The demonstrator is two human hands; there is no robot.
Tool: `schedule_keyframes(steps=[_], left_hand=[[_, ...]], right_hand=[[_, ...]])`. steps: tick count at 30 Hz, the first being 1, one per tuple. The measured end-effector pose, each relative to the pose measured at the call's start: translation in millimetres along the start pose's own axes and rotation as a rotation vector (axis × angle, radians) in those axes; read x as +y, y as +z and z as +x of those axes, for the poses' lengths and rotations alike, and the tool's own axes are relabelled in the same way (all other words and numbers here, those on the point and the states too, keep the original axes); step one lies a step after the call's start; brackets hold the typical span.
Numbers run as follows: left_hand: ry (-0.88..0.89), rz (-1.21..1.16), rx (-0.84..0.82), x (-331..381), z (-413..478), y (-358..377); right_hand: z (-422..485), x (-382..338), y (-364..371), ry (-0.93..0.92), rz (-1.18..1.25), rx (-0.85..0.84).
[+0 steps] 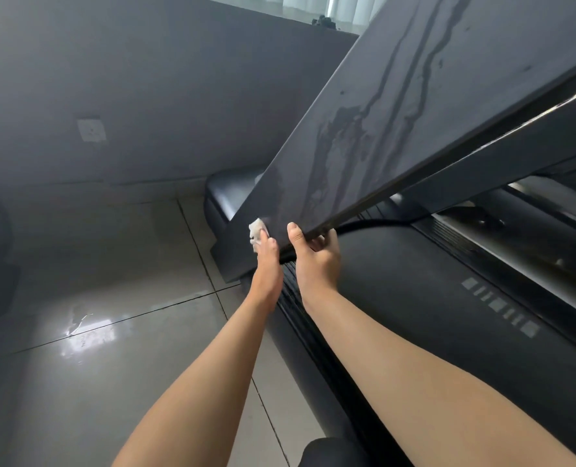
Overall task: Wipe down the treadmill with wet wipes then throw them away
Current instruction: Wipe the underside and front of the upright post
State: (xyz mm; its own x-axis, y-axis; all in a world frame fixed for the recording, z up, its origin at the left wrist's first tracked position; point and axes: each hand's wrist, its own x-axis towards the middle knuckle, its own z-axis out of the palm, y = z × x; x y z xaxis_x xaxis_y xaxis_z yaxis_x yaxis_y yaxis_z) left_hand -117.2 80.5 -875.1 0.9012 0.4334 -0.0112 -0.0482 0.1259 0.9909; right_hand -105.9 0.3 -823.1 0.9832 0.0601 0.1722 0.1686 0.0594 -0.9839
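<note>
A dark slanted panel of the treadmill runs from the view's 2 o'clock corner down toward the centre, its face marked with wet streaks. Near the panel's lower end the left hand presses a crumpled white wet wipe against the face, its fingers bent over the wipe, which shows at 11 o'clock of the knuckles. Just beside it, at 3 o'clock, the right hand grips the panel's lower edge, with the thumb laid flat on the face and the fingers curled round behind. The two hands are close but not touching. The treadmill's black belt fills the 4 o'clock side and carries pale markings. Glossy floor tiles lie at 8 o'clock, and a wall socket sits at 10 o'clock on the grey wall.
</note>
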Motion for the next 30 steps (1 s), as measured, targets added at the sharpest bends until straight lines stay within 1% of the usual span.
schedule_keyframes(steps=[3, 5, 9, 10, 12, 14, 17, 18, 19, 23, 25, 27, 30], left_hand=[[-0.106, -0.025, 0.011, -16, -10, 5], [-0.124, -0.038, 0.041, -18, -10, 6], [0.114, -0.080, 0.047, 11, -20, 16], [0.159, -0.090, 0.053, 14, -20, 19], [0.191, -0.103, 0.057, 14, -17, 20], [0.122, -0.134, 0.051, 1, -12, 16], [-0.090, -0.173, 0.058, -17, -12, 12], [-0.118, -0.161, 0.068, -20, -14, 13], [-0.103, -0.147, 0.069, -21, -15, 14], [0.086, -0.023, 0.100, -6, -25, 23], [0.140, 0.020, 0.104, 7, -28, 26], [0.182, 0.000, 0.084, 23, -31, 27], [0.220, -0.087, 0.043, 41, -34, 29]], right_hand=[[-1, -2, 0, -0.003, -0.013, 0.000], [-2, -4, -1, 0.001, -0.020, -0.002], [-2, -2, -2, -0.004, -0.039, -0.009], [-2, 0, -3, -0.006, -0.049, -0.010], [-2, 1, -3, -0.007, -0.059, -0.011], [-3, 0, -4, -0.012, -0.068, -0.007], [-4, -2, -6, -0.026, -0.087, 0.002], [-4, -2, -6, -0.029, -0.090, 0.005], [-4, -3, -6, -0.032, -0.092, 0.006], [-6, -4, -5, -0.017, -0.098, -0.013], [-7, -8, -7, 0.014, -0.107, -0.029], [-8, -15, -8, 0.059, -0.092, -0.048], [-10, -29, -10, 0.156, 0.002, -0.085]])
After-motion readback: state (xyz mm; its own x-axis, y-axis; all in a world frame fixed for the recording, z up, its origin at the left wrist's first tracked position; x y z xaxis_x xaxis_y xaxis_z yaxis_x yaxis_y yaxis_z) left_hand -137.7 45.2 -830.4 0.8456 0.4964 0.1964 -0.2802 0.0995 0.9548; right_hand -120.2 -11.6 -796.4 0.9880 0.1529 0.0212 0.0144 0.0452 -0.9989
